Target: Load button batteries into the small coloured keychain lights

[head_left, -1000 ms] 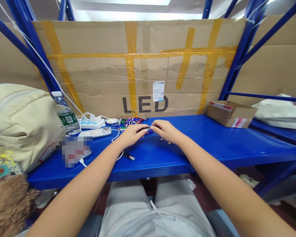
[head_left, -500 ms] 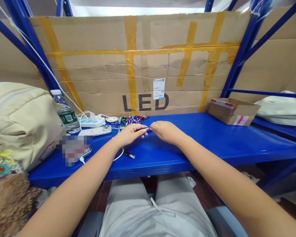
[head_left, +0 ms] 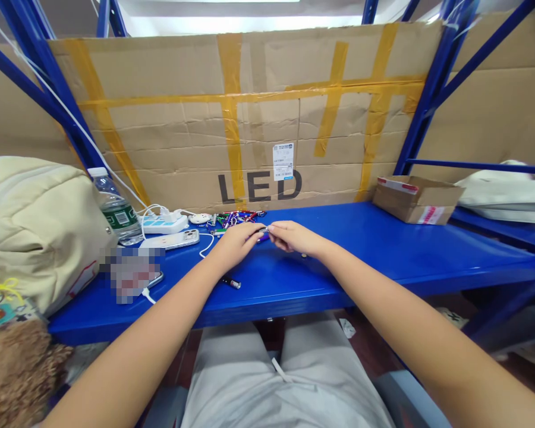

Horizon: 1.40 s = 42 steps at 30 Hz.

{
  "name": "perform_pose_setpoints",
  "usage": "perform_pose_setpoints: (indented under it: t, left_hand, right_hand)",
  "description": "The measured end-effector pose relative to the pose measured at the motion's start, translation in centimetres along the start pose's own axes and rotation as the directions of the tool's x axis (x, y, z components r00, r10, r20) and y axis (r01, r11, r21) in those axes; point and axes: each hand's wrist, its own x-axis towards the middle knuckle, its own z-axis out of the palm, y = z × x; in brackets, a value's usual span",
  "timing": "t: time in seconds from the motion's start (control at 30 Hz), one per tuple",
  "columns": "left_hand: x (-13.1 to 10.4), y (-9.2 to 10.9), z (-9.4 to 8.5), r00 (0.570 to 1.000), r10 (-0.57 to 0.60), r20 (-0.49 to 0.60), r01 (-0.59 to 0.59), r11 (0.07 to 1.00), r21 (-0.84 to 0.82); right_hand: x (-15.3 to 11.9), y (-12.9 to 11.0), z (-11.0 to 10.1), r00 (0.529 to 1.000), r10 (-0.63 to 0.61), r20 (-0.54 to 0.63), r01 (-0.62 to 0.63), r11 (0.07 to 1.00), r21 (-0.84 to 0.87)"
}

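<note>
Near the middle of the blue table (head_left: 339, 261), my left hand (head_left: 238, 244) pinches a small blue pen-like item (head_left: 264, 236). My right hand (head_left: 294, 238) meets it from the right, its fingertips closed at the metallic end of that item. What the right fingertips grip is too small to make out. A small round piece (head_left: 304, 255) lies under my right wrist. Just behind my left hand is a pile of colourful small metal items (head_left: 236, 219). A black pen-shaped item (head_left: 230, 282) rests beside my left forearm.
On the left are a cream bag (head_left: 40, 220), a water bottle (head_left: 118, 211), a white power strip (head_left: 164, 223), a phone (head_left: 172, 239) and white cables. A cardboard box (head_left: 414, 199) sits at the back right. Taped cardboard (head_left: 182, 137) stands behind the table.
The view has shifted slightly. My right hand's fingers have turned and curled differently at the item's end. The small round piece now shows under my right wrist.
</note>
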Motion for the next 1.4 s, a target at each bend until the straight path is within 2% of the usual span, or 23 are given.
perform_pose_setpoints:
  t: [0.07, 0.13, 0.2, 0.27, 0.33, 0.4, 0.53, 0.7, 0.8, 0.87, 0.97, 1.03, 1.1, 1.17, 1.27, 1.33, 1.4]
  left_hand:
    - [0.2, -0.1, -0.1, 0.991, -0.132, -0.016, 0.130, 0.989, -0.069]
    - [0.2, -0.3, -0.3, 0.965, -0.261, -0.006, 0.257, 0.955, -0.148]
    - [0.0, -0.7, -0.4, 0.939, -0.341, 0.032, 0.340, 0.917, -0.206]
    - [-0.1, -1.2, -0.4, 0.929, -0.364, 0.069, 0.369, 0.893, -0.257]
    - [-0.1, -1.7, -0.3, 0.930, -0.360, 0.075, 0.364, 0.871, -0.329]
    - [0.0, -2.2, -0.1, 0.925, -0.372, 0.072, 0.368, 0.835, -0.409]
    - [0.3, -2.3, 0.1, 0.892, -0.441, 0.100, 0.416, 0.714, -0.563]
    - [0.3, -1.2, -0.3, 0.855, -0.501, 0.136, 0.448, 0.580, -0.680]
    - [0.4, -0.7, -0.5, 0.834, -0.528, 0.158, 0.473, 0.537, -0.698]
    - [0.4, -0.7, -0.4, 0.832, -0.531, 0.162, 0.474, 0.528, -0.705]
    - [0.5, -0.9, -0.1, 0.828, -0.543, 0.138, 0.480, 0.561, -0.674]
    - [0.5, -1.1, 0.0, 0.828, -0.546, 0.130, 0.490, 0.589, -0.643]
    - [0.4, -1.3, 0.1, 0.838, -0.528, 0.138, 0.499, 0.636, -0.589]
    - [0.2, -1.4, 0.0, 0.860, -0.490, 0.143, 0.492, 0.721, -0.489]
    - [0.1, -1.3, -0.1, 0.901, -0.409, 0.143, 0.433, 0.851, -0.296]
    - [0.1, -1.1, -0.2, 0.922, -0.364, 0.134, 0.386, 0.898, -0.212]
    - [0.2, -0.7, -0.1, 0.933, -0.340, 0.116, 0.355, 0.920, -0.165]
  right_hand:
    - [0.3, 0.4, -1.1, 0.992, -0.065, -0.109, 0.041, 0.978, -0.204]
    - [0.4, 1.0, -2.6, 0.942, -0.129, -0.311, -0.020, 0.901, -0.434]
    - [0.4, 1.6, -4.1, 0.870, -0.117, -0.480, -0.218, 0.781, -0.585]
    - [0.2, 2.2, -5.2, 0.844, 0.003, -0.537, -0.407, 0.656, -0.636]
    - [0.1, 2.8, -5.7, 0.845, 0.142, -0.515, -0.497, 0.563, -0.660]
    - [0.2, 3.3, -5.5, 0.851, 0.230, -0.472, -0.519, 0.511, -0.685]
    - [0.9, 3.7, -4.6, 0.871, 0.300, -0.388, -0.489, 0.461, -0.741]
    - [1.6, 3.6, -4.5, 0.886, 0.341, -0.314, -0.454, 0.506, -0.733]
    - [1.6, 3.6, -4.9, 0.890, 0.364, -0.274, -0.442, 0.546, -0.712]
    - [1.4, 3.4, -5.0, 0.906, 0.321, -0.276, -0.417, 0.568, -0.710]
    - [0.9, 2.5, -4.3, 0.951, 0.109, -0.290, -0.279, 0.707, -0.650]
    - [0.6, 1.6, -3.2, 0.981, -0.017, -0.194, -0.094, 0.833, -0.546]
    - [0.4, 0.8, -1.9, 0.991, -0.105, -0.088, 0.052, 0.883, -0.466]
    - [0.3, 0.3, -0.9, 0.986, -0.158, -0.050, 0.117, 0.876, -0.467]
    - [0.3, 0.3, -0.2, 0.985, -0.173, -0.019, 0.137, 0.837, -0.529]
    - [0.3, 0.4, 0.0, 0.985, -0.170, 0.004, 0.139, 0.790, -0.597]
    - [0.1, 0.4, 0.3, 0.988, -0.152, 0.019, 0.121, 0.699, -0.705]
